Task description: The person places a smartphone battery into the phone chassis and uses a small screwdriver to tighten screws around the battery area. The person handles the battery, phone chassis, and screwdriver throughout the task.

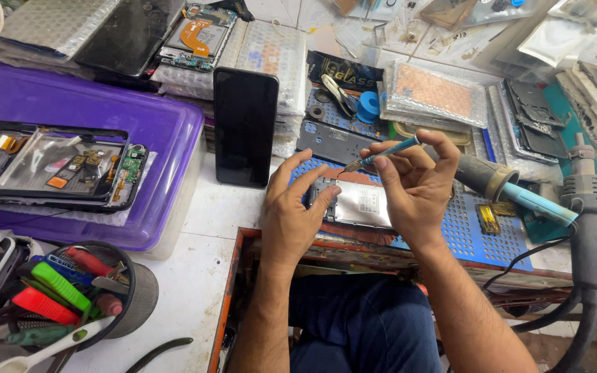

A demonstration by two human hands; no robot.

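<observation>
Head view of a phone-repair bench. At centre, an opened phone (357, 204) lies flat, silvery inner face up, on a blue perforated work mat (475, 235). The left hand (297, 207) steadies the phone from its 9 o'clock end: the fingers are spread and curled loosely, tips resting on the near corner and edge rather than clamped around it. The right hand (412, 181), at the phone's 2 o'clock, is closed in a pen-style pinch on a slim teal-handled screwdriver (381, 155), whose tip points toward 8 o'clock and hovers just above the phone's upper edge; contact with a screw cannot be confirmed.

Handling, as judged: the phone is light, thin and stiff, but with its cover off it is probably fragile, with exposed metal shielding and likely delicate connectors. It is best held by the outer frame edges, as the left hand does, keeping fingertips off the inner face. The screwdriver is light and rigid, and it is best held near the tip end of its handle.

Surroundings: a black phone (245, 126) stands at 11 o'clock from the work; a purple plastic bin (167, 138) carrying a second dismantled phone (57, 169) lies at 9 o'clock; a tool cup (136, 297) of coloured tools sits at 8 o'clock. A soldering iron (499, 181) rests at 3 o'clock, just beside the right hand, with a grey hot-air handle (589, 228) farther out.
</observation>
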